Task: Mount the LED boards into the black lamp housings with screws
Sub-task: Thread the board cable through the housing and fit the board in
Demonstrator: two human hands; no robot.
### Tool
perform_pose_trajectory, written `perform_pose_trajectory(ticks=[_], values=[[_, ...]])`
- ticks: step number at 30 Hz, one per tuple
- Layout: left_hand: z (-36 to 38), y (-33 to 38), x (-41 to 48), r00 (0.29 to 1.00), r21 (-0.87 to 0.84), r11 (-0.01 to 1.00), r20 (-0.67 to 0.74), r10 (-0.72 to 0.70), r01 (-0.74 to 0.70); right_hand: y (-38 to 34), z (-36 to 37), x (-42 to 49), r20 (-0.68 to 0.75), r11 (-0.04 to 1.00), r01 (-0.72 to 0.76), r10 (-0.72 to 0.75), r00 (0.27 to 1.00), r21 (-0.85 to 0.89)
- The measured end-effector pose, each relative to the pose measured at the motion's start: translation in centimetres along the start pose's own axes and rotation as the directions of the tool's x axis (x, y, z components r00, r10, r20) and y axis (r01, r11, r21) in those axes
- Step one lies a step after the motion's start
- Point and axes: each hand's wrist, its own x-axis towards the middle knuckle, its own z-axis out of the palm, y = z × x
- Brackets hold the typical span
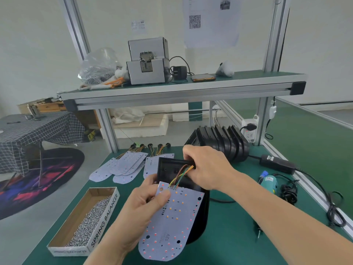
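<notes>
My left hand (141, 205) pinches the upper left corner of a white LED board (173, 222), with its thumb on the face. The board lies tilted over a black lamp housing (169, 169) on the green mat. Coloured wires (179, 175) run from the board's top edge up to my right hand (206, 165). That hand grips the housing's far right edge where the wire grommet sits. Several more LED boards (122, 166) lie fanned out at the back left. A stack of black housings (223, 142) stands at the back right.
A cardboard box of screws (89, 220) sits at the front left. An electric screwdriver (268, 185) with its cable and black power adapter (277, 164) lies to the right. A raised shelf (172, 88) above carries a screw feeder (148, 61), a bag and a phone.
</notes>
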Motion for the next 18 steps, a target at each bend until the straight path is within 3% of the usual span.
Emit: perform_pose_trajectory(ticks=[9,14,18], values=[[0.5,0.5,0.9,0.999,0.171,0.985,-0.032,0.026,-0.020,0.7,0.3,-0.2,0.021,0.992,-0.030,0.028,0.999,0.119],[0.2,0.8,1.5,0.997,0.240,0.969,-0.032,0.067,-0.057,1.2,-1.1,-0.4,0.164,0.980,0.076,-0.106,0.981,0.182],[-0.3,0.7,1.3,0.998,0.274,0.961,-0.043,0.048,-0.034,1.4,-2.0,-0.7,0.302,0.958,0.005,-0.096,0.948,0.288]])
